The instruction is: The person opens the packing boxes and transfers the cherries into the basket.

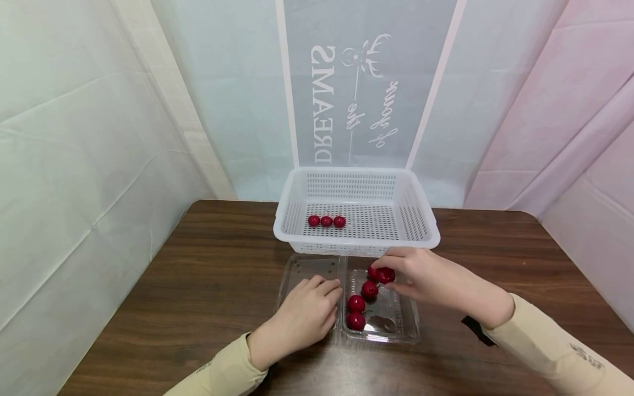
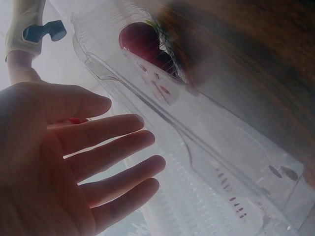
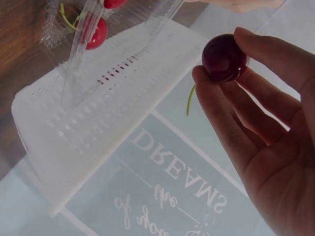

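Observation:
A dark red cherry with a green stem is pinched between the thumb and fingertips of my right hand, above the right half of a clear plastic clamshell box. Several more red cherries lie in that half; one at the back is partly hidden by the held cherry. My left hand is over the clamshell's opened lid on the left. In the left wrist view its fingers stretch out, slightly spread, with nothing in them. Whether it touches the lid I cannot tell.
Just behind the clamshell stands a white perforated basket, with three cherries in a row at its left. Both are on a dark wooden table. A grey and white printed cloth hangs behind, and pale cloths flank the sides.

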{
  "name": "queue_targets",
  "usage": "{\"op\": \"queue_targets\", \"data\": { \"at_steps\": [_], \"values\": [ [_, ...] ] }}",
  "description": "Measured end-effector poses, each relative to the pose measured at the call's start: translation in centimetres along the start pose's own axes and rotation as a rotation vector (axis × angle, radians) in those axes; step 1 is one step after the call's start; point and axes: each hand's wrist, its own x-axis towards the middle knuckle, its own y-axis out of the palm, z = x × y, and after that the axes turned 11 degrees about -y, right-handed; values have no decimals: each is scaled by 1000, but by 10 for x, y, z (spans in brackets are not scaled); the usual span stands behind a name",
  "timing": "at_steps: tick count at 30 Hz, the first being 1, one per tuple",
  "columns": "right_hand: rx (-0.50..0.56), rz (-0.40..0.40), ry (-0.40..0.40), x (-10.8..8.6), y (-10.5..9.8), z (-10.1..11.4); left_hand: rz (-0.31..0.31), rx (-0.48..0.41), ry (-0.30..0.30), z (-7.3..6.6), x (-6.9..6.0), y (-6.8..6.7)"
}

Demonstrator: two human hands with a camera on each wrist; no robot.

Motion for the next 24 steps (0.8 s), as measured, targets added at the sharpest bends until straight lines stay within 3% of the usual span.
{"op": "queue_targets", "data": {
  "at_steps": [8,24],
  "values": [
    [39,35,53,4,-5,-4,5,0,-1,1,0,1],
    [32,53,72,13,-13,-19,13,7,0,1,0,1]
  ]
}}
